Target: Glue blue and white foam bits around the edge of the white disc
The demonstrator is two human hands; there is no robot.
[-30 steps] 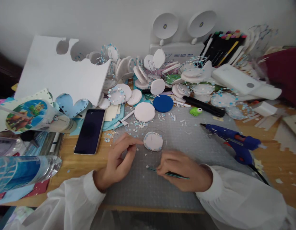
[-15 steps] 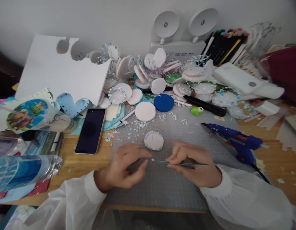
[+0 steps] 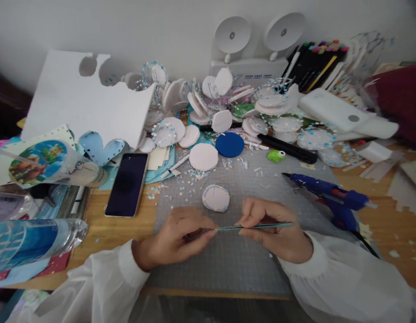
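Tweezers (image 3: 258, 226) sit in the right hand (image 3: 278, 238), its grip pinched tight; the left hand (image 3: 179, 235) pinches at their tips, any piece there hidden. Just beyond on the cutting mat (image 3: 228, 269), the white disc (image 3: 216, 197) already bears rim trim (image 3: 221, 209); loose flecks (image 3: 197, 174) seem unplaced

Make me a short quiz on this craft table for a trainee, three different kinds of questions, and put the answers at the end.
1. Multiple choice: what does the right hand hold?
A) a black-screened phone
B) slim teal tweezers
C) a clear plastic bottle

2. True or false: the dark blue plastic glue gun lies to the left of both hands.

3. Short answer: which round thing on the gray gridded cutting mat is nearest the left hand?

Key:
1. B.
2. False; it lies to the right.
3. The small round white disc with pale blue bits around its edge.
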